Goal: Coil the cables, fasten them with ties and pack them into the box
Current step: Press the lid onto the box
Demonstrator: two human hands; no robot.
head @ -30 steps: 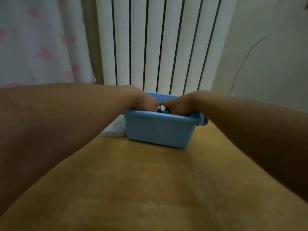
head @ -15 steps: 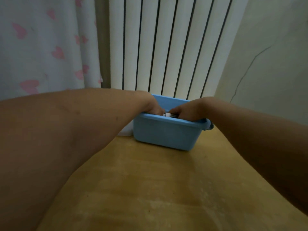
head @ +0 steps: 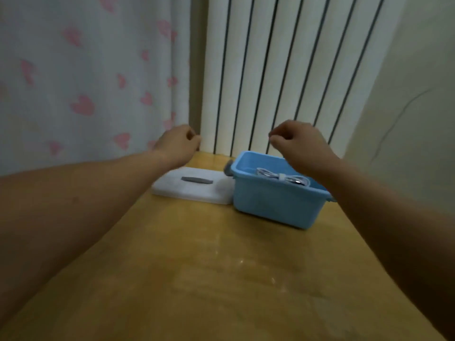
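A blue plastic box (head: 273, 204) stands at the back of the wooden table. Inside it lies a coiled white cable (head: 283, 178) bound by a pale tie around its middle. My left hand (head: 178, 143) hovers in the air to the left of the box, above the lid, with fingers loosely curled and nothing in it. Raised over the box's far right side, my right hand (head: 300, 146) also has loosely curled fingers and holds nothing. Part of the box's right rim is hidden behind my right forearm.
A white lid (head: 194, 185) with a grey handle lies flat on the wooden table (head: 209, 279), touching the box's left side. A white ribbed radiator (head: 283, 70) and a heart-patterned curtain (head: 86, 82) close off the back; a wall stands at the right.
Both hands have come up out of the box and moved apart, leaving the cable inside. The view has shifted, and the white lid now shows.
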